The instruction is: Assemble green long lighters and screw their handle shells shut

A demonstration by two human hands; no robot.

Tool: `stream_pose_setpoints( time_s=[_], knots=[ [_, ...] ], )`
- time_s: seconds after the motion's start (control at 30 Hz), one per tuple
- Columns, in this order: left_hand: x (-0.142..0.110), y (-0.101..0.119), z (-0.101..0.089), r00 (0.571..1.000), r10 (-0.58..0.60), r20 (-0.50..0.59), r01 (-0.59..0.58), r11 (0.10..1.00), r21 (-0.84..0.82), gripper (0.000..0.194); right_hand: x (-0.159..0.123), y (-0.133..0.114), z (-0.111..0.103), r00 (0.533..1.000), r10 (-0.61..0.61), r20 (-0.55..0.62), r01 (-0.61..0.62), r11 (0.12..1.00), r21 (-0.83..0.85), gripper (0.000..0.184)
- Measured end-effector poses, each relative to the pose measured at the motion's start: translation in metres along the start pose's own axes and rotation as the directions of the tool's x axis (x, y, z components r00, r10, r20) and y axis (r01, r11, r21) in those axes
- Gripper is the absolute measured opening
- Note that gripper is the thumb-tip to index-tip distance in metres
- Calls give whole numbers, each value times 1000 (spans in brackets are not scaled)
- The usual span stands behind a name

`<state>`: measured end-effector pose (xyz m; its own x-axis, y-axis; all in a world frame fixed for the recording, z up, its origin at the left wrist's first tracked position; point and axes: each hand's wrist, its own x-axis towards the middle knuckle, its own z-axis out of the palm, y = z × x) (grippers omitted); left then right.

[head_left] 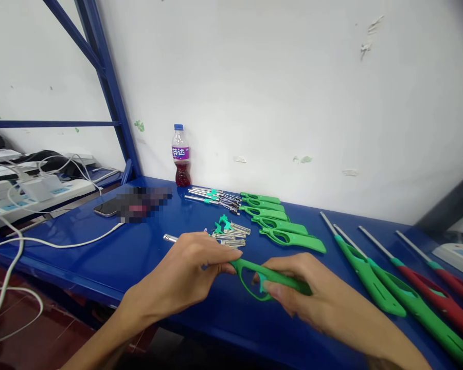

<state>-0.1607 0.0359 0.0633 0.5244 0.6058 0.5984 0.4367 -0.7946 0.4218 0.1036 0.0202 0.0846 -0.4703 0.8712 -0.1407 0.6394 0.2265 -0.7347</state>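
Both my hands hold a green long-nosed lighter (254, 267) just above the blue table (139, 257). My left hand (189, 267) pinches its front end, thumb and fingers together. A metal tube tip (170, 238) sticks out on the far side of that hand. My right hand (308, 285) is closed around the handle, with the thumb by the teal trigger (262, 282). Beyond my hands lie small metal parts (233, 236) with teal trigger pieces (224, 222). Several green handle shells (293, 240) are lined up behind the right hand.
Several metal tubes with wires (204, 194) lie near the wall. Green lighters (366, 272) and red lighters (428, 288) rest at the right. A drink bottle (181, 159) stands at the back; a phone (108, 205) and white cables (61, 239) are at the left.
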Motion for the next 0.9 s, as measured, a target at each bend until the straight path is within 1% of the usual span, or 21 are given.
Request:
stream_pose_setpoints(
  time_s=[0.07,0.13,0.17,0.23,0.3,0.33,0.4,0.5,0.57,0.6,0.67,0.8,0.9],
  knots=[
    [-1,-1,2,998,58,-8,-58,997,47,31,0,3,-2,992,72,106,-91,977,193,46],
    [-1,-3,2,995,100,-13,-99,993,62,32,1,3,-2,979,98,178,-156,924,348,53],
    [-1,-4,2,993,117,-16,-115,991,64,32,2,3,-2,976,99,194,-169,906,389,54],
    [-2,-6,2,990,139,-13,-138,988,68,32,4,2,-1,973,93,212,-174,898,405,55],
    [-2,-6,2,992,119,29,-121,990,76,31,5,2,0,974,67,216,-142,924,354,55],
    [-2,-5,3,993,87,75,-94,991,92,30,6,2,0,977,54,207,-118,945,307,55],
    [-3,-1,4,979,-31,199,0,988,156,26,7,4,2,982,51,180,-84,979,186,53],
    [-2,6,5,910,-225,348,149,961,231,17,9,7,5,997,45,64,-43,999,-22,48],
    [-3,9,7,870,-292,398,205,947,247,15,12,8,7,1000,15,-11,-16,994,-110,40],
    [-4,9,7,858,-309,411,216,942,256,14,14,9,7,999,1,-34,-6,991,-135,34],
    [-7,7,8,854,-324,408,222,934,279,15,18,12,6,998,-5,-58,-4,988,-157,26],
    [-13,-4,3,904,-293,312,205,936,285,23,21,27,-9,980,13,-199,-54,977,-204,29],
    [-10,-15,-6,922,-298,248,203,916,345,17,17,48,-24,958,64,-279,-135,961,-243,28]
  ],
)
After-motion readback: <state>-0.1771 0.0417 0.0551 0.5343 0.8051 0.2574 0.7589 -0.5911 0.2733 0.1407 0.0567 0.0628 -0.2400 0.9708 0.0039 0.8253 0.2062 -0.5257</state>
